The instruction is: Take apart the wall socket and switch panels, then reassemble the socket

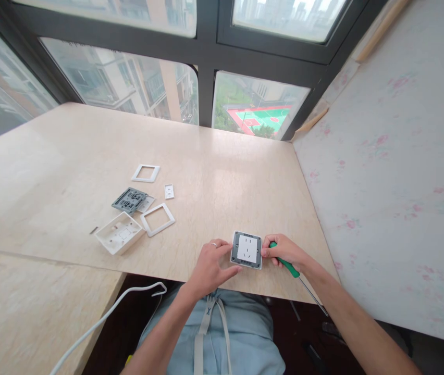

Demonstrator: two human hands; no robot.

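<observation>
In front of me on the ledge a wall socket [247,249] lies face up, its white outlet face set in a grey frame on a white box. The fingers of my left hand [212,263] rest along its left side, the thumb at the lower left corner. My right hand [284,250] is closed around the green handle of a screwdriver [290,267], whose metal shaft points back toward my forearm. Fingertips of that same hand touch the socket's right edge.
To the left lie a white back box [120,233], a grey socket module [129,200], two white cover frames [158,219] and a small white insert [169,191]. A white cable [108,312] hangs at the front edge. Windows stand behind; a floral wall [394,182] bounds the right.
</observation>
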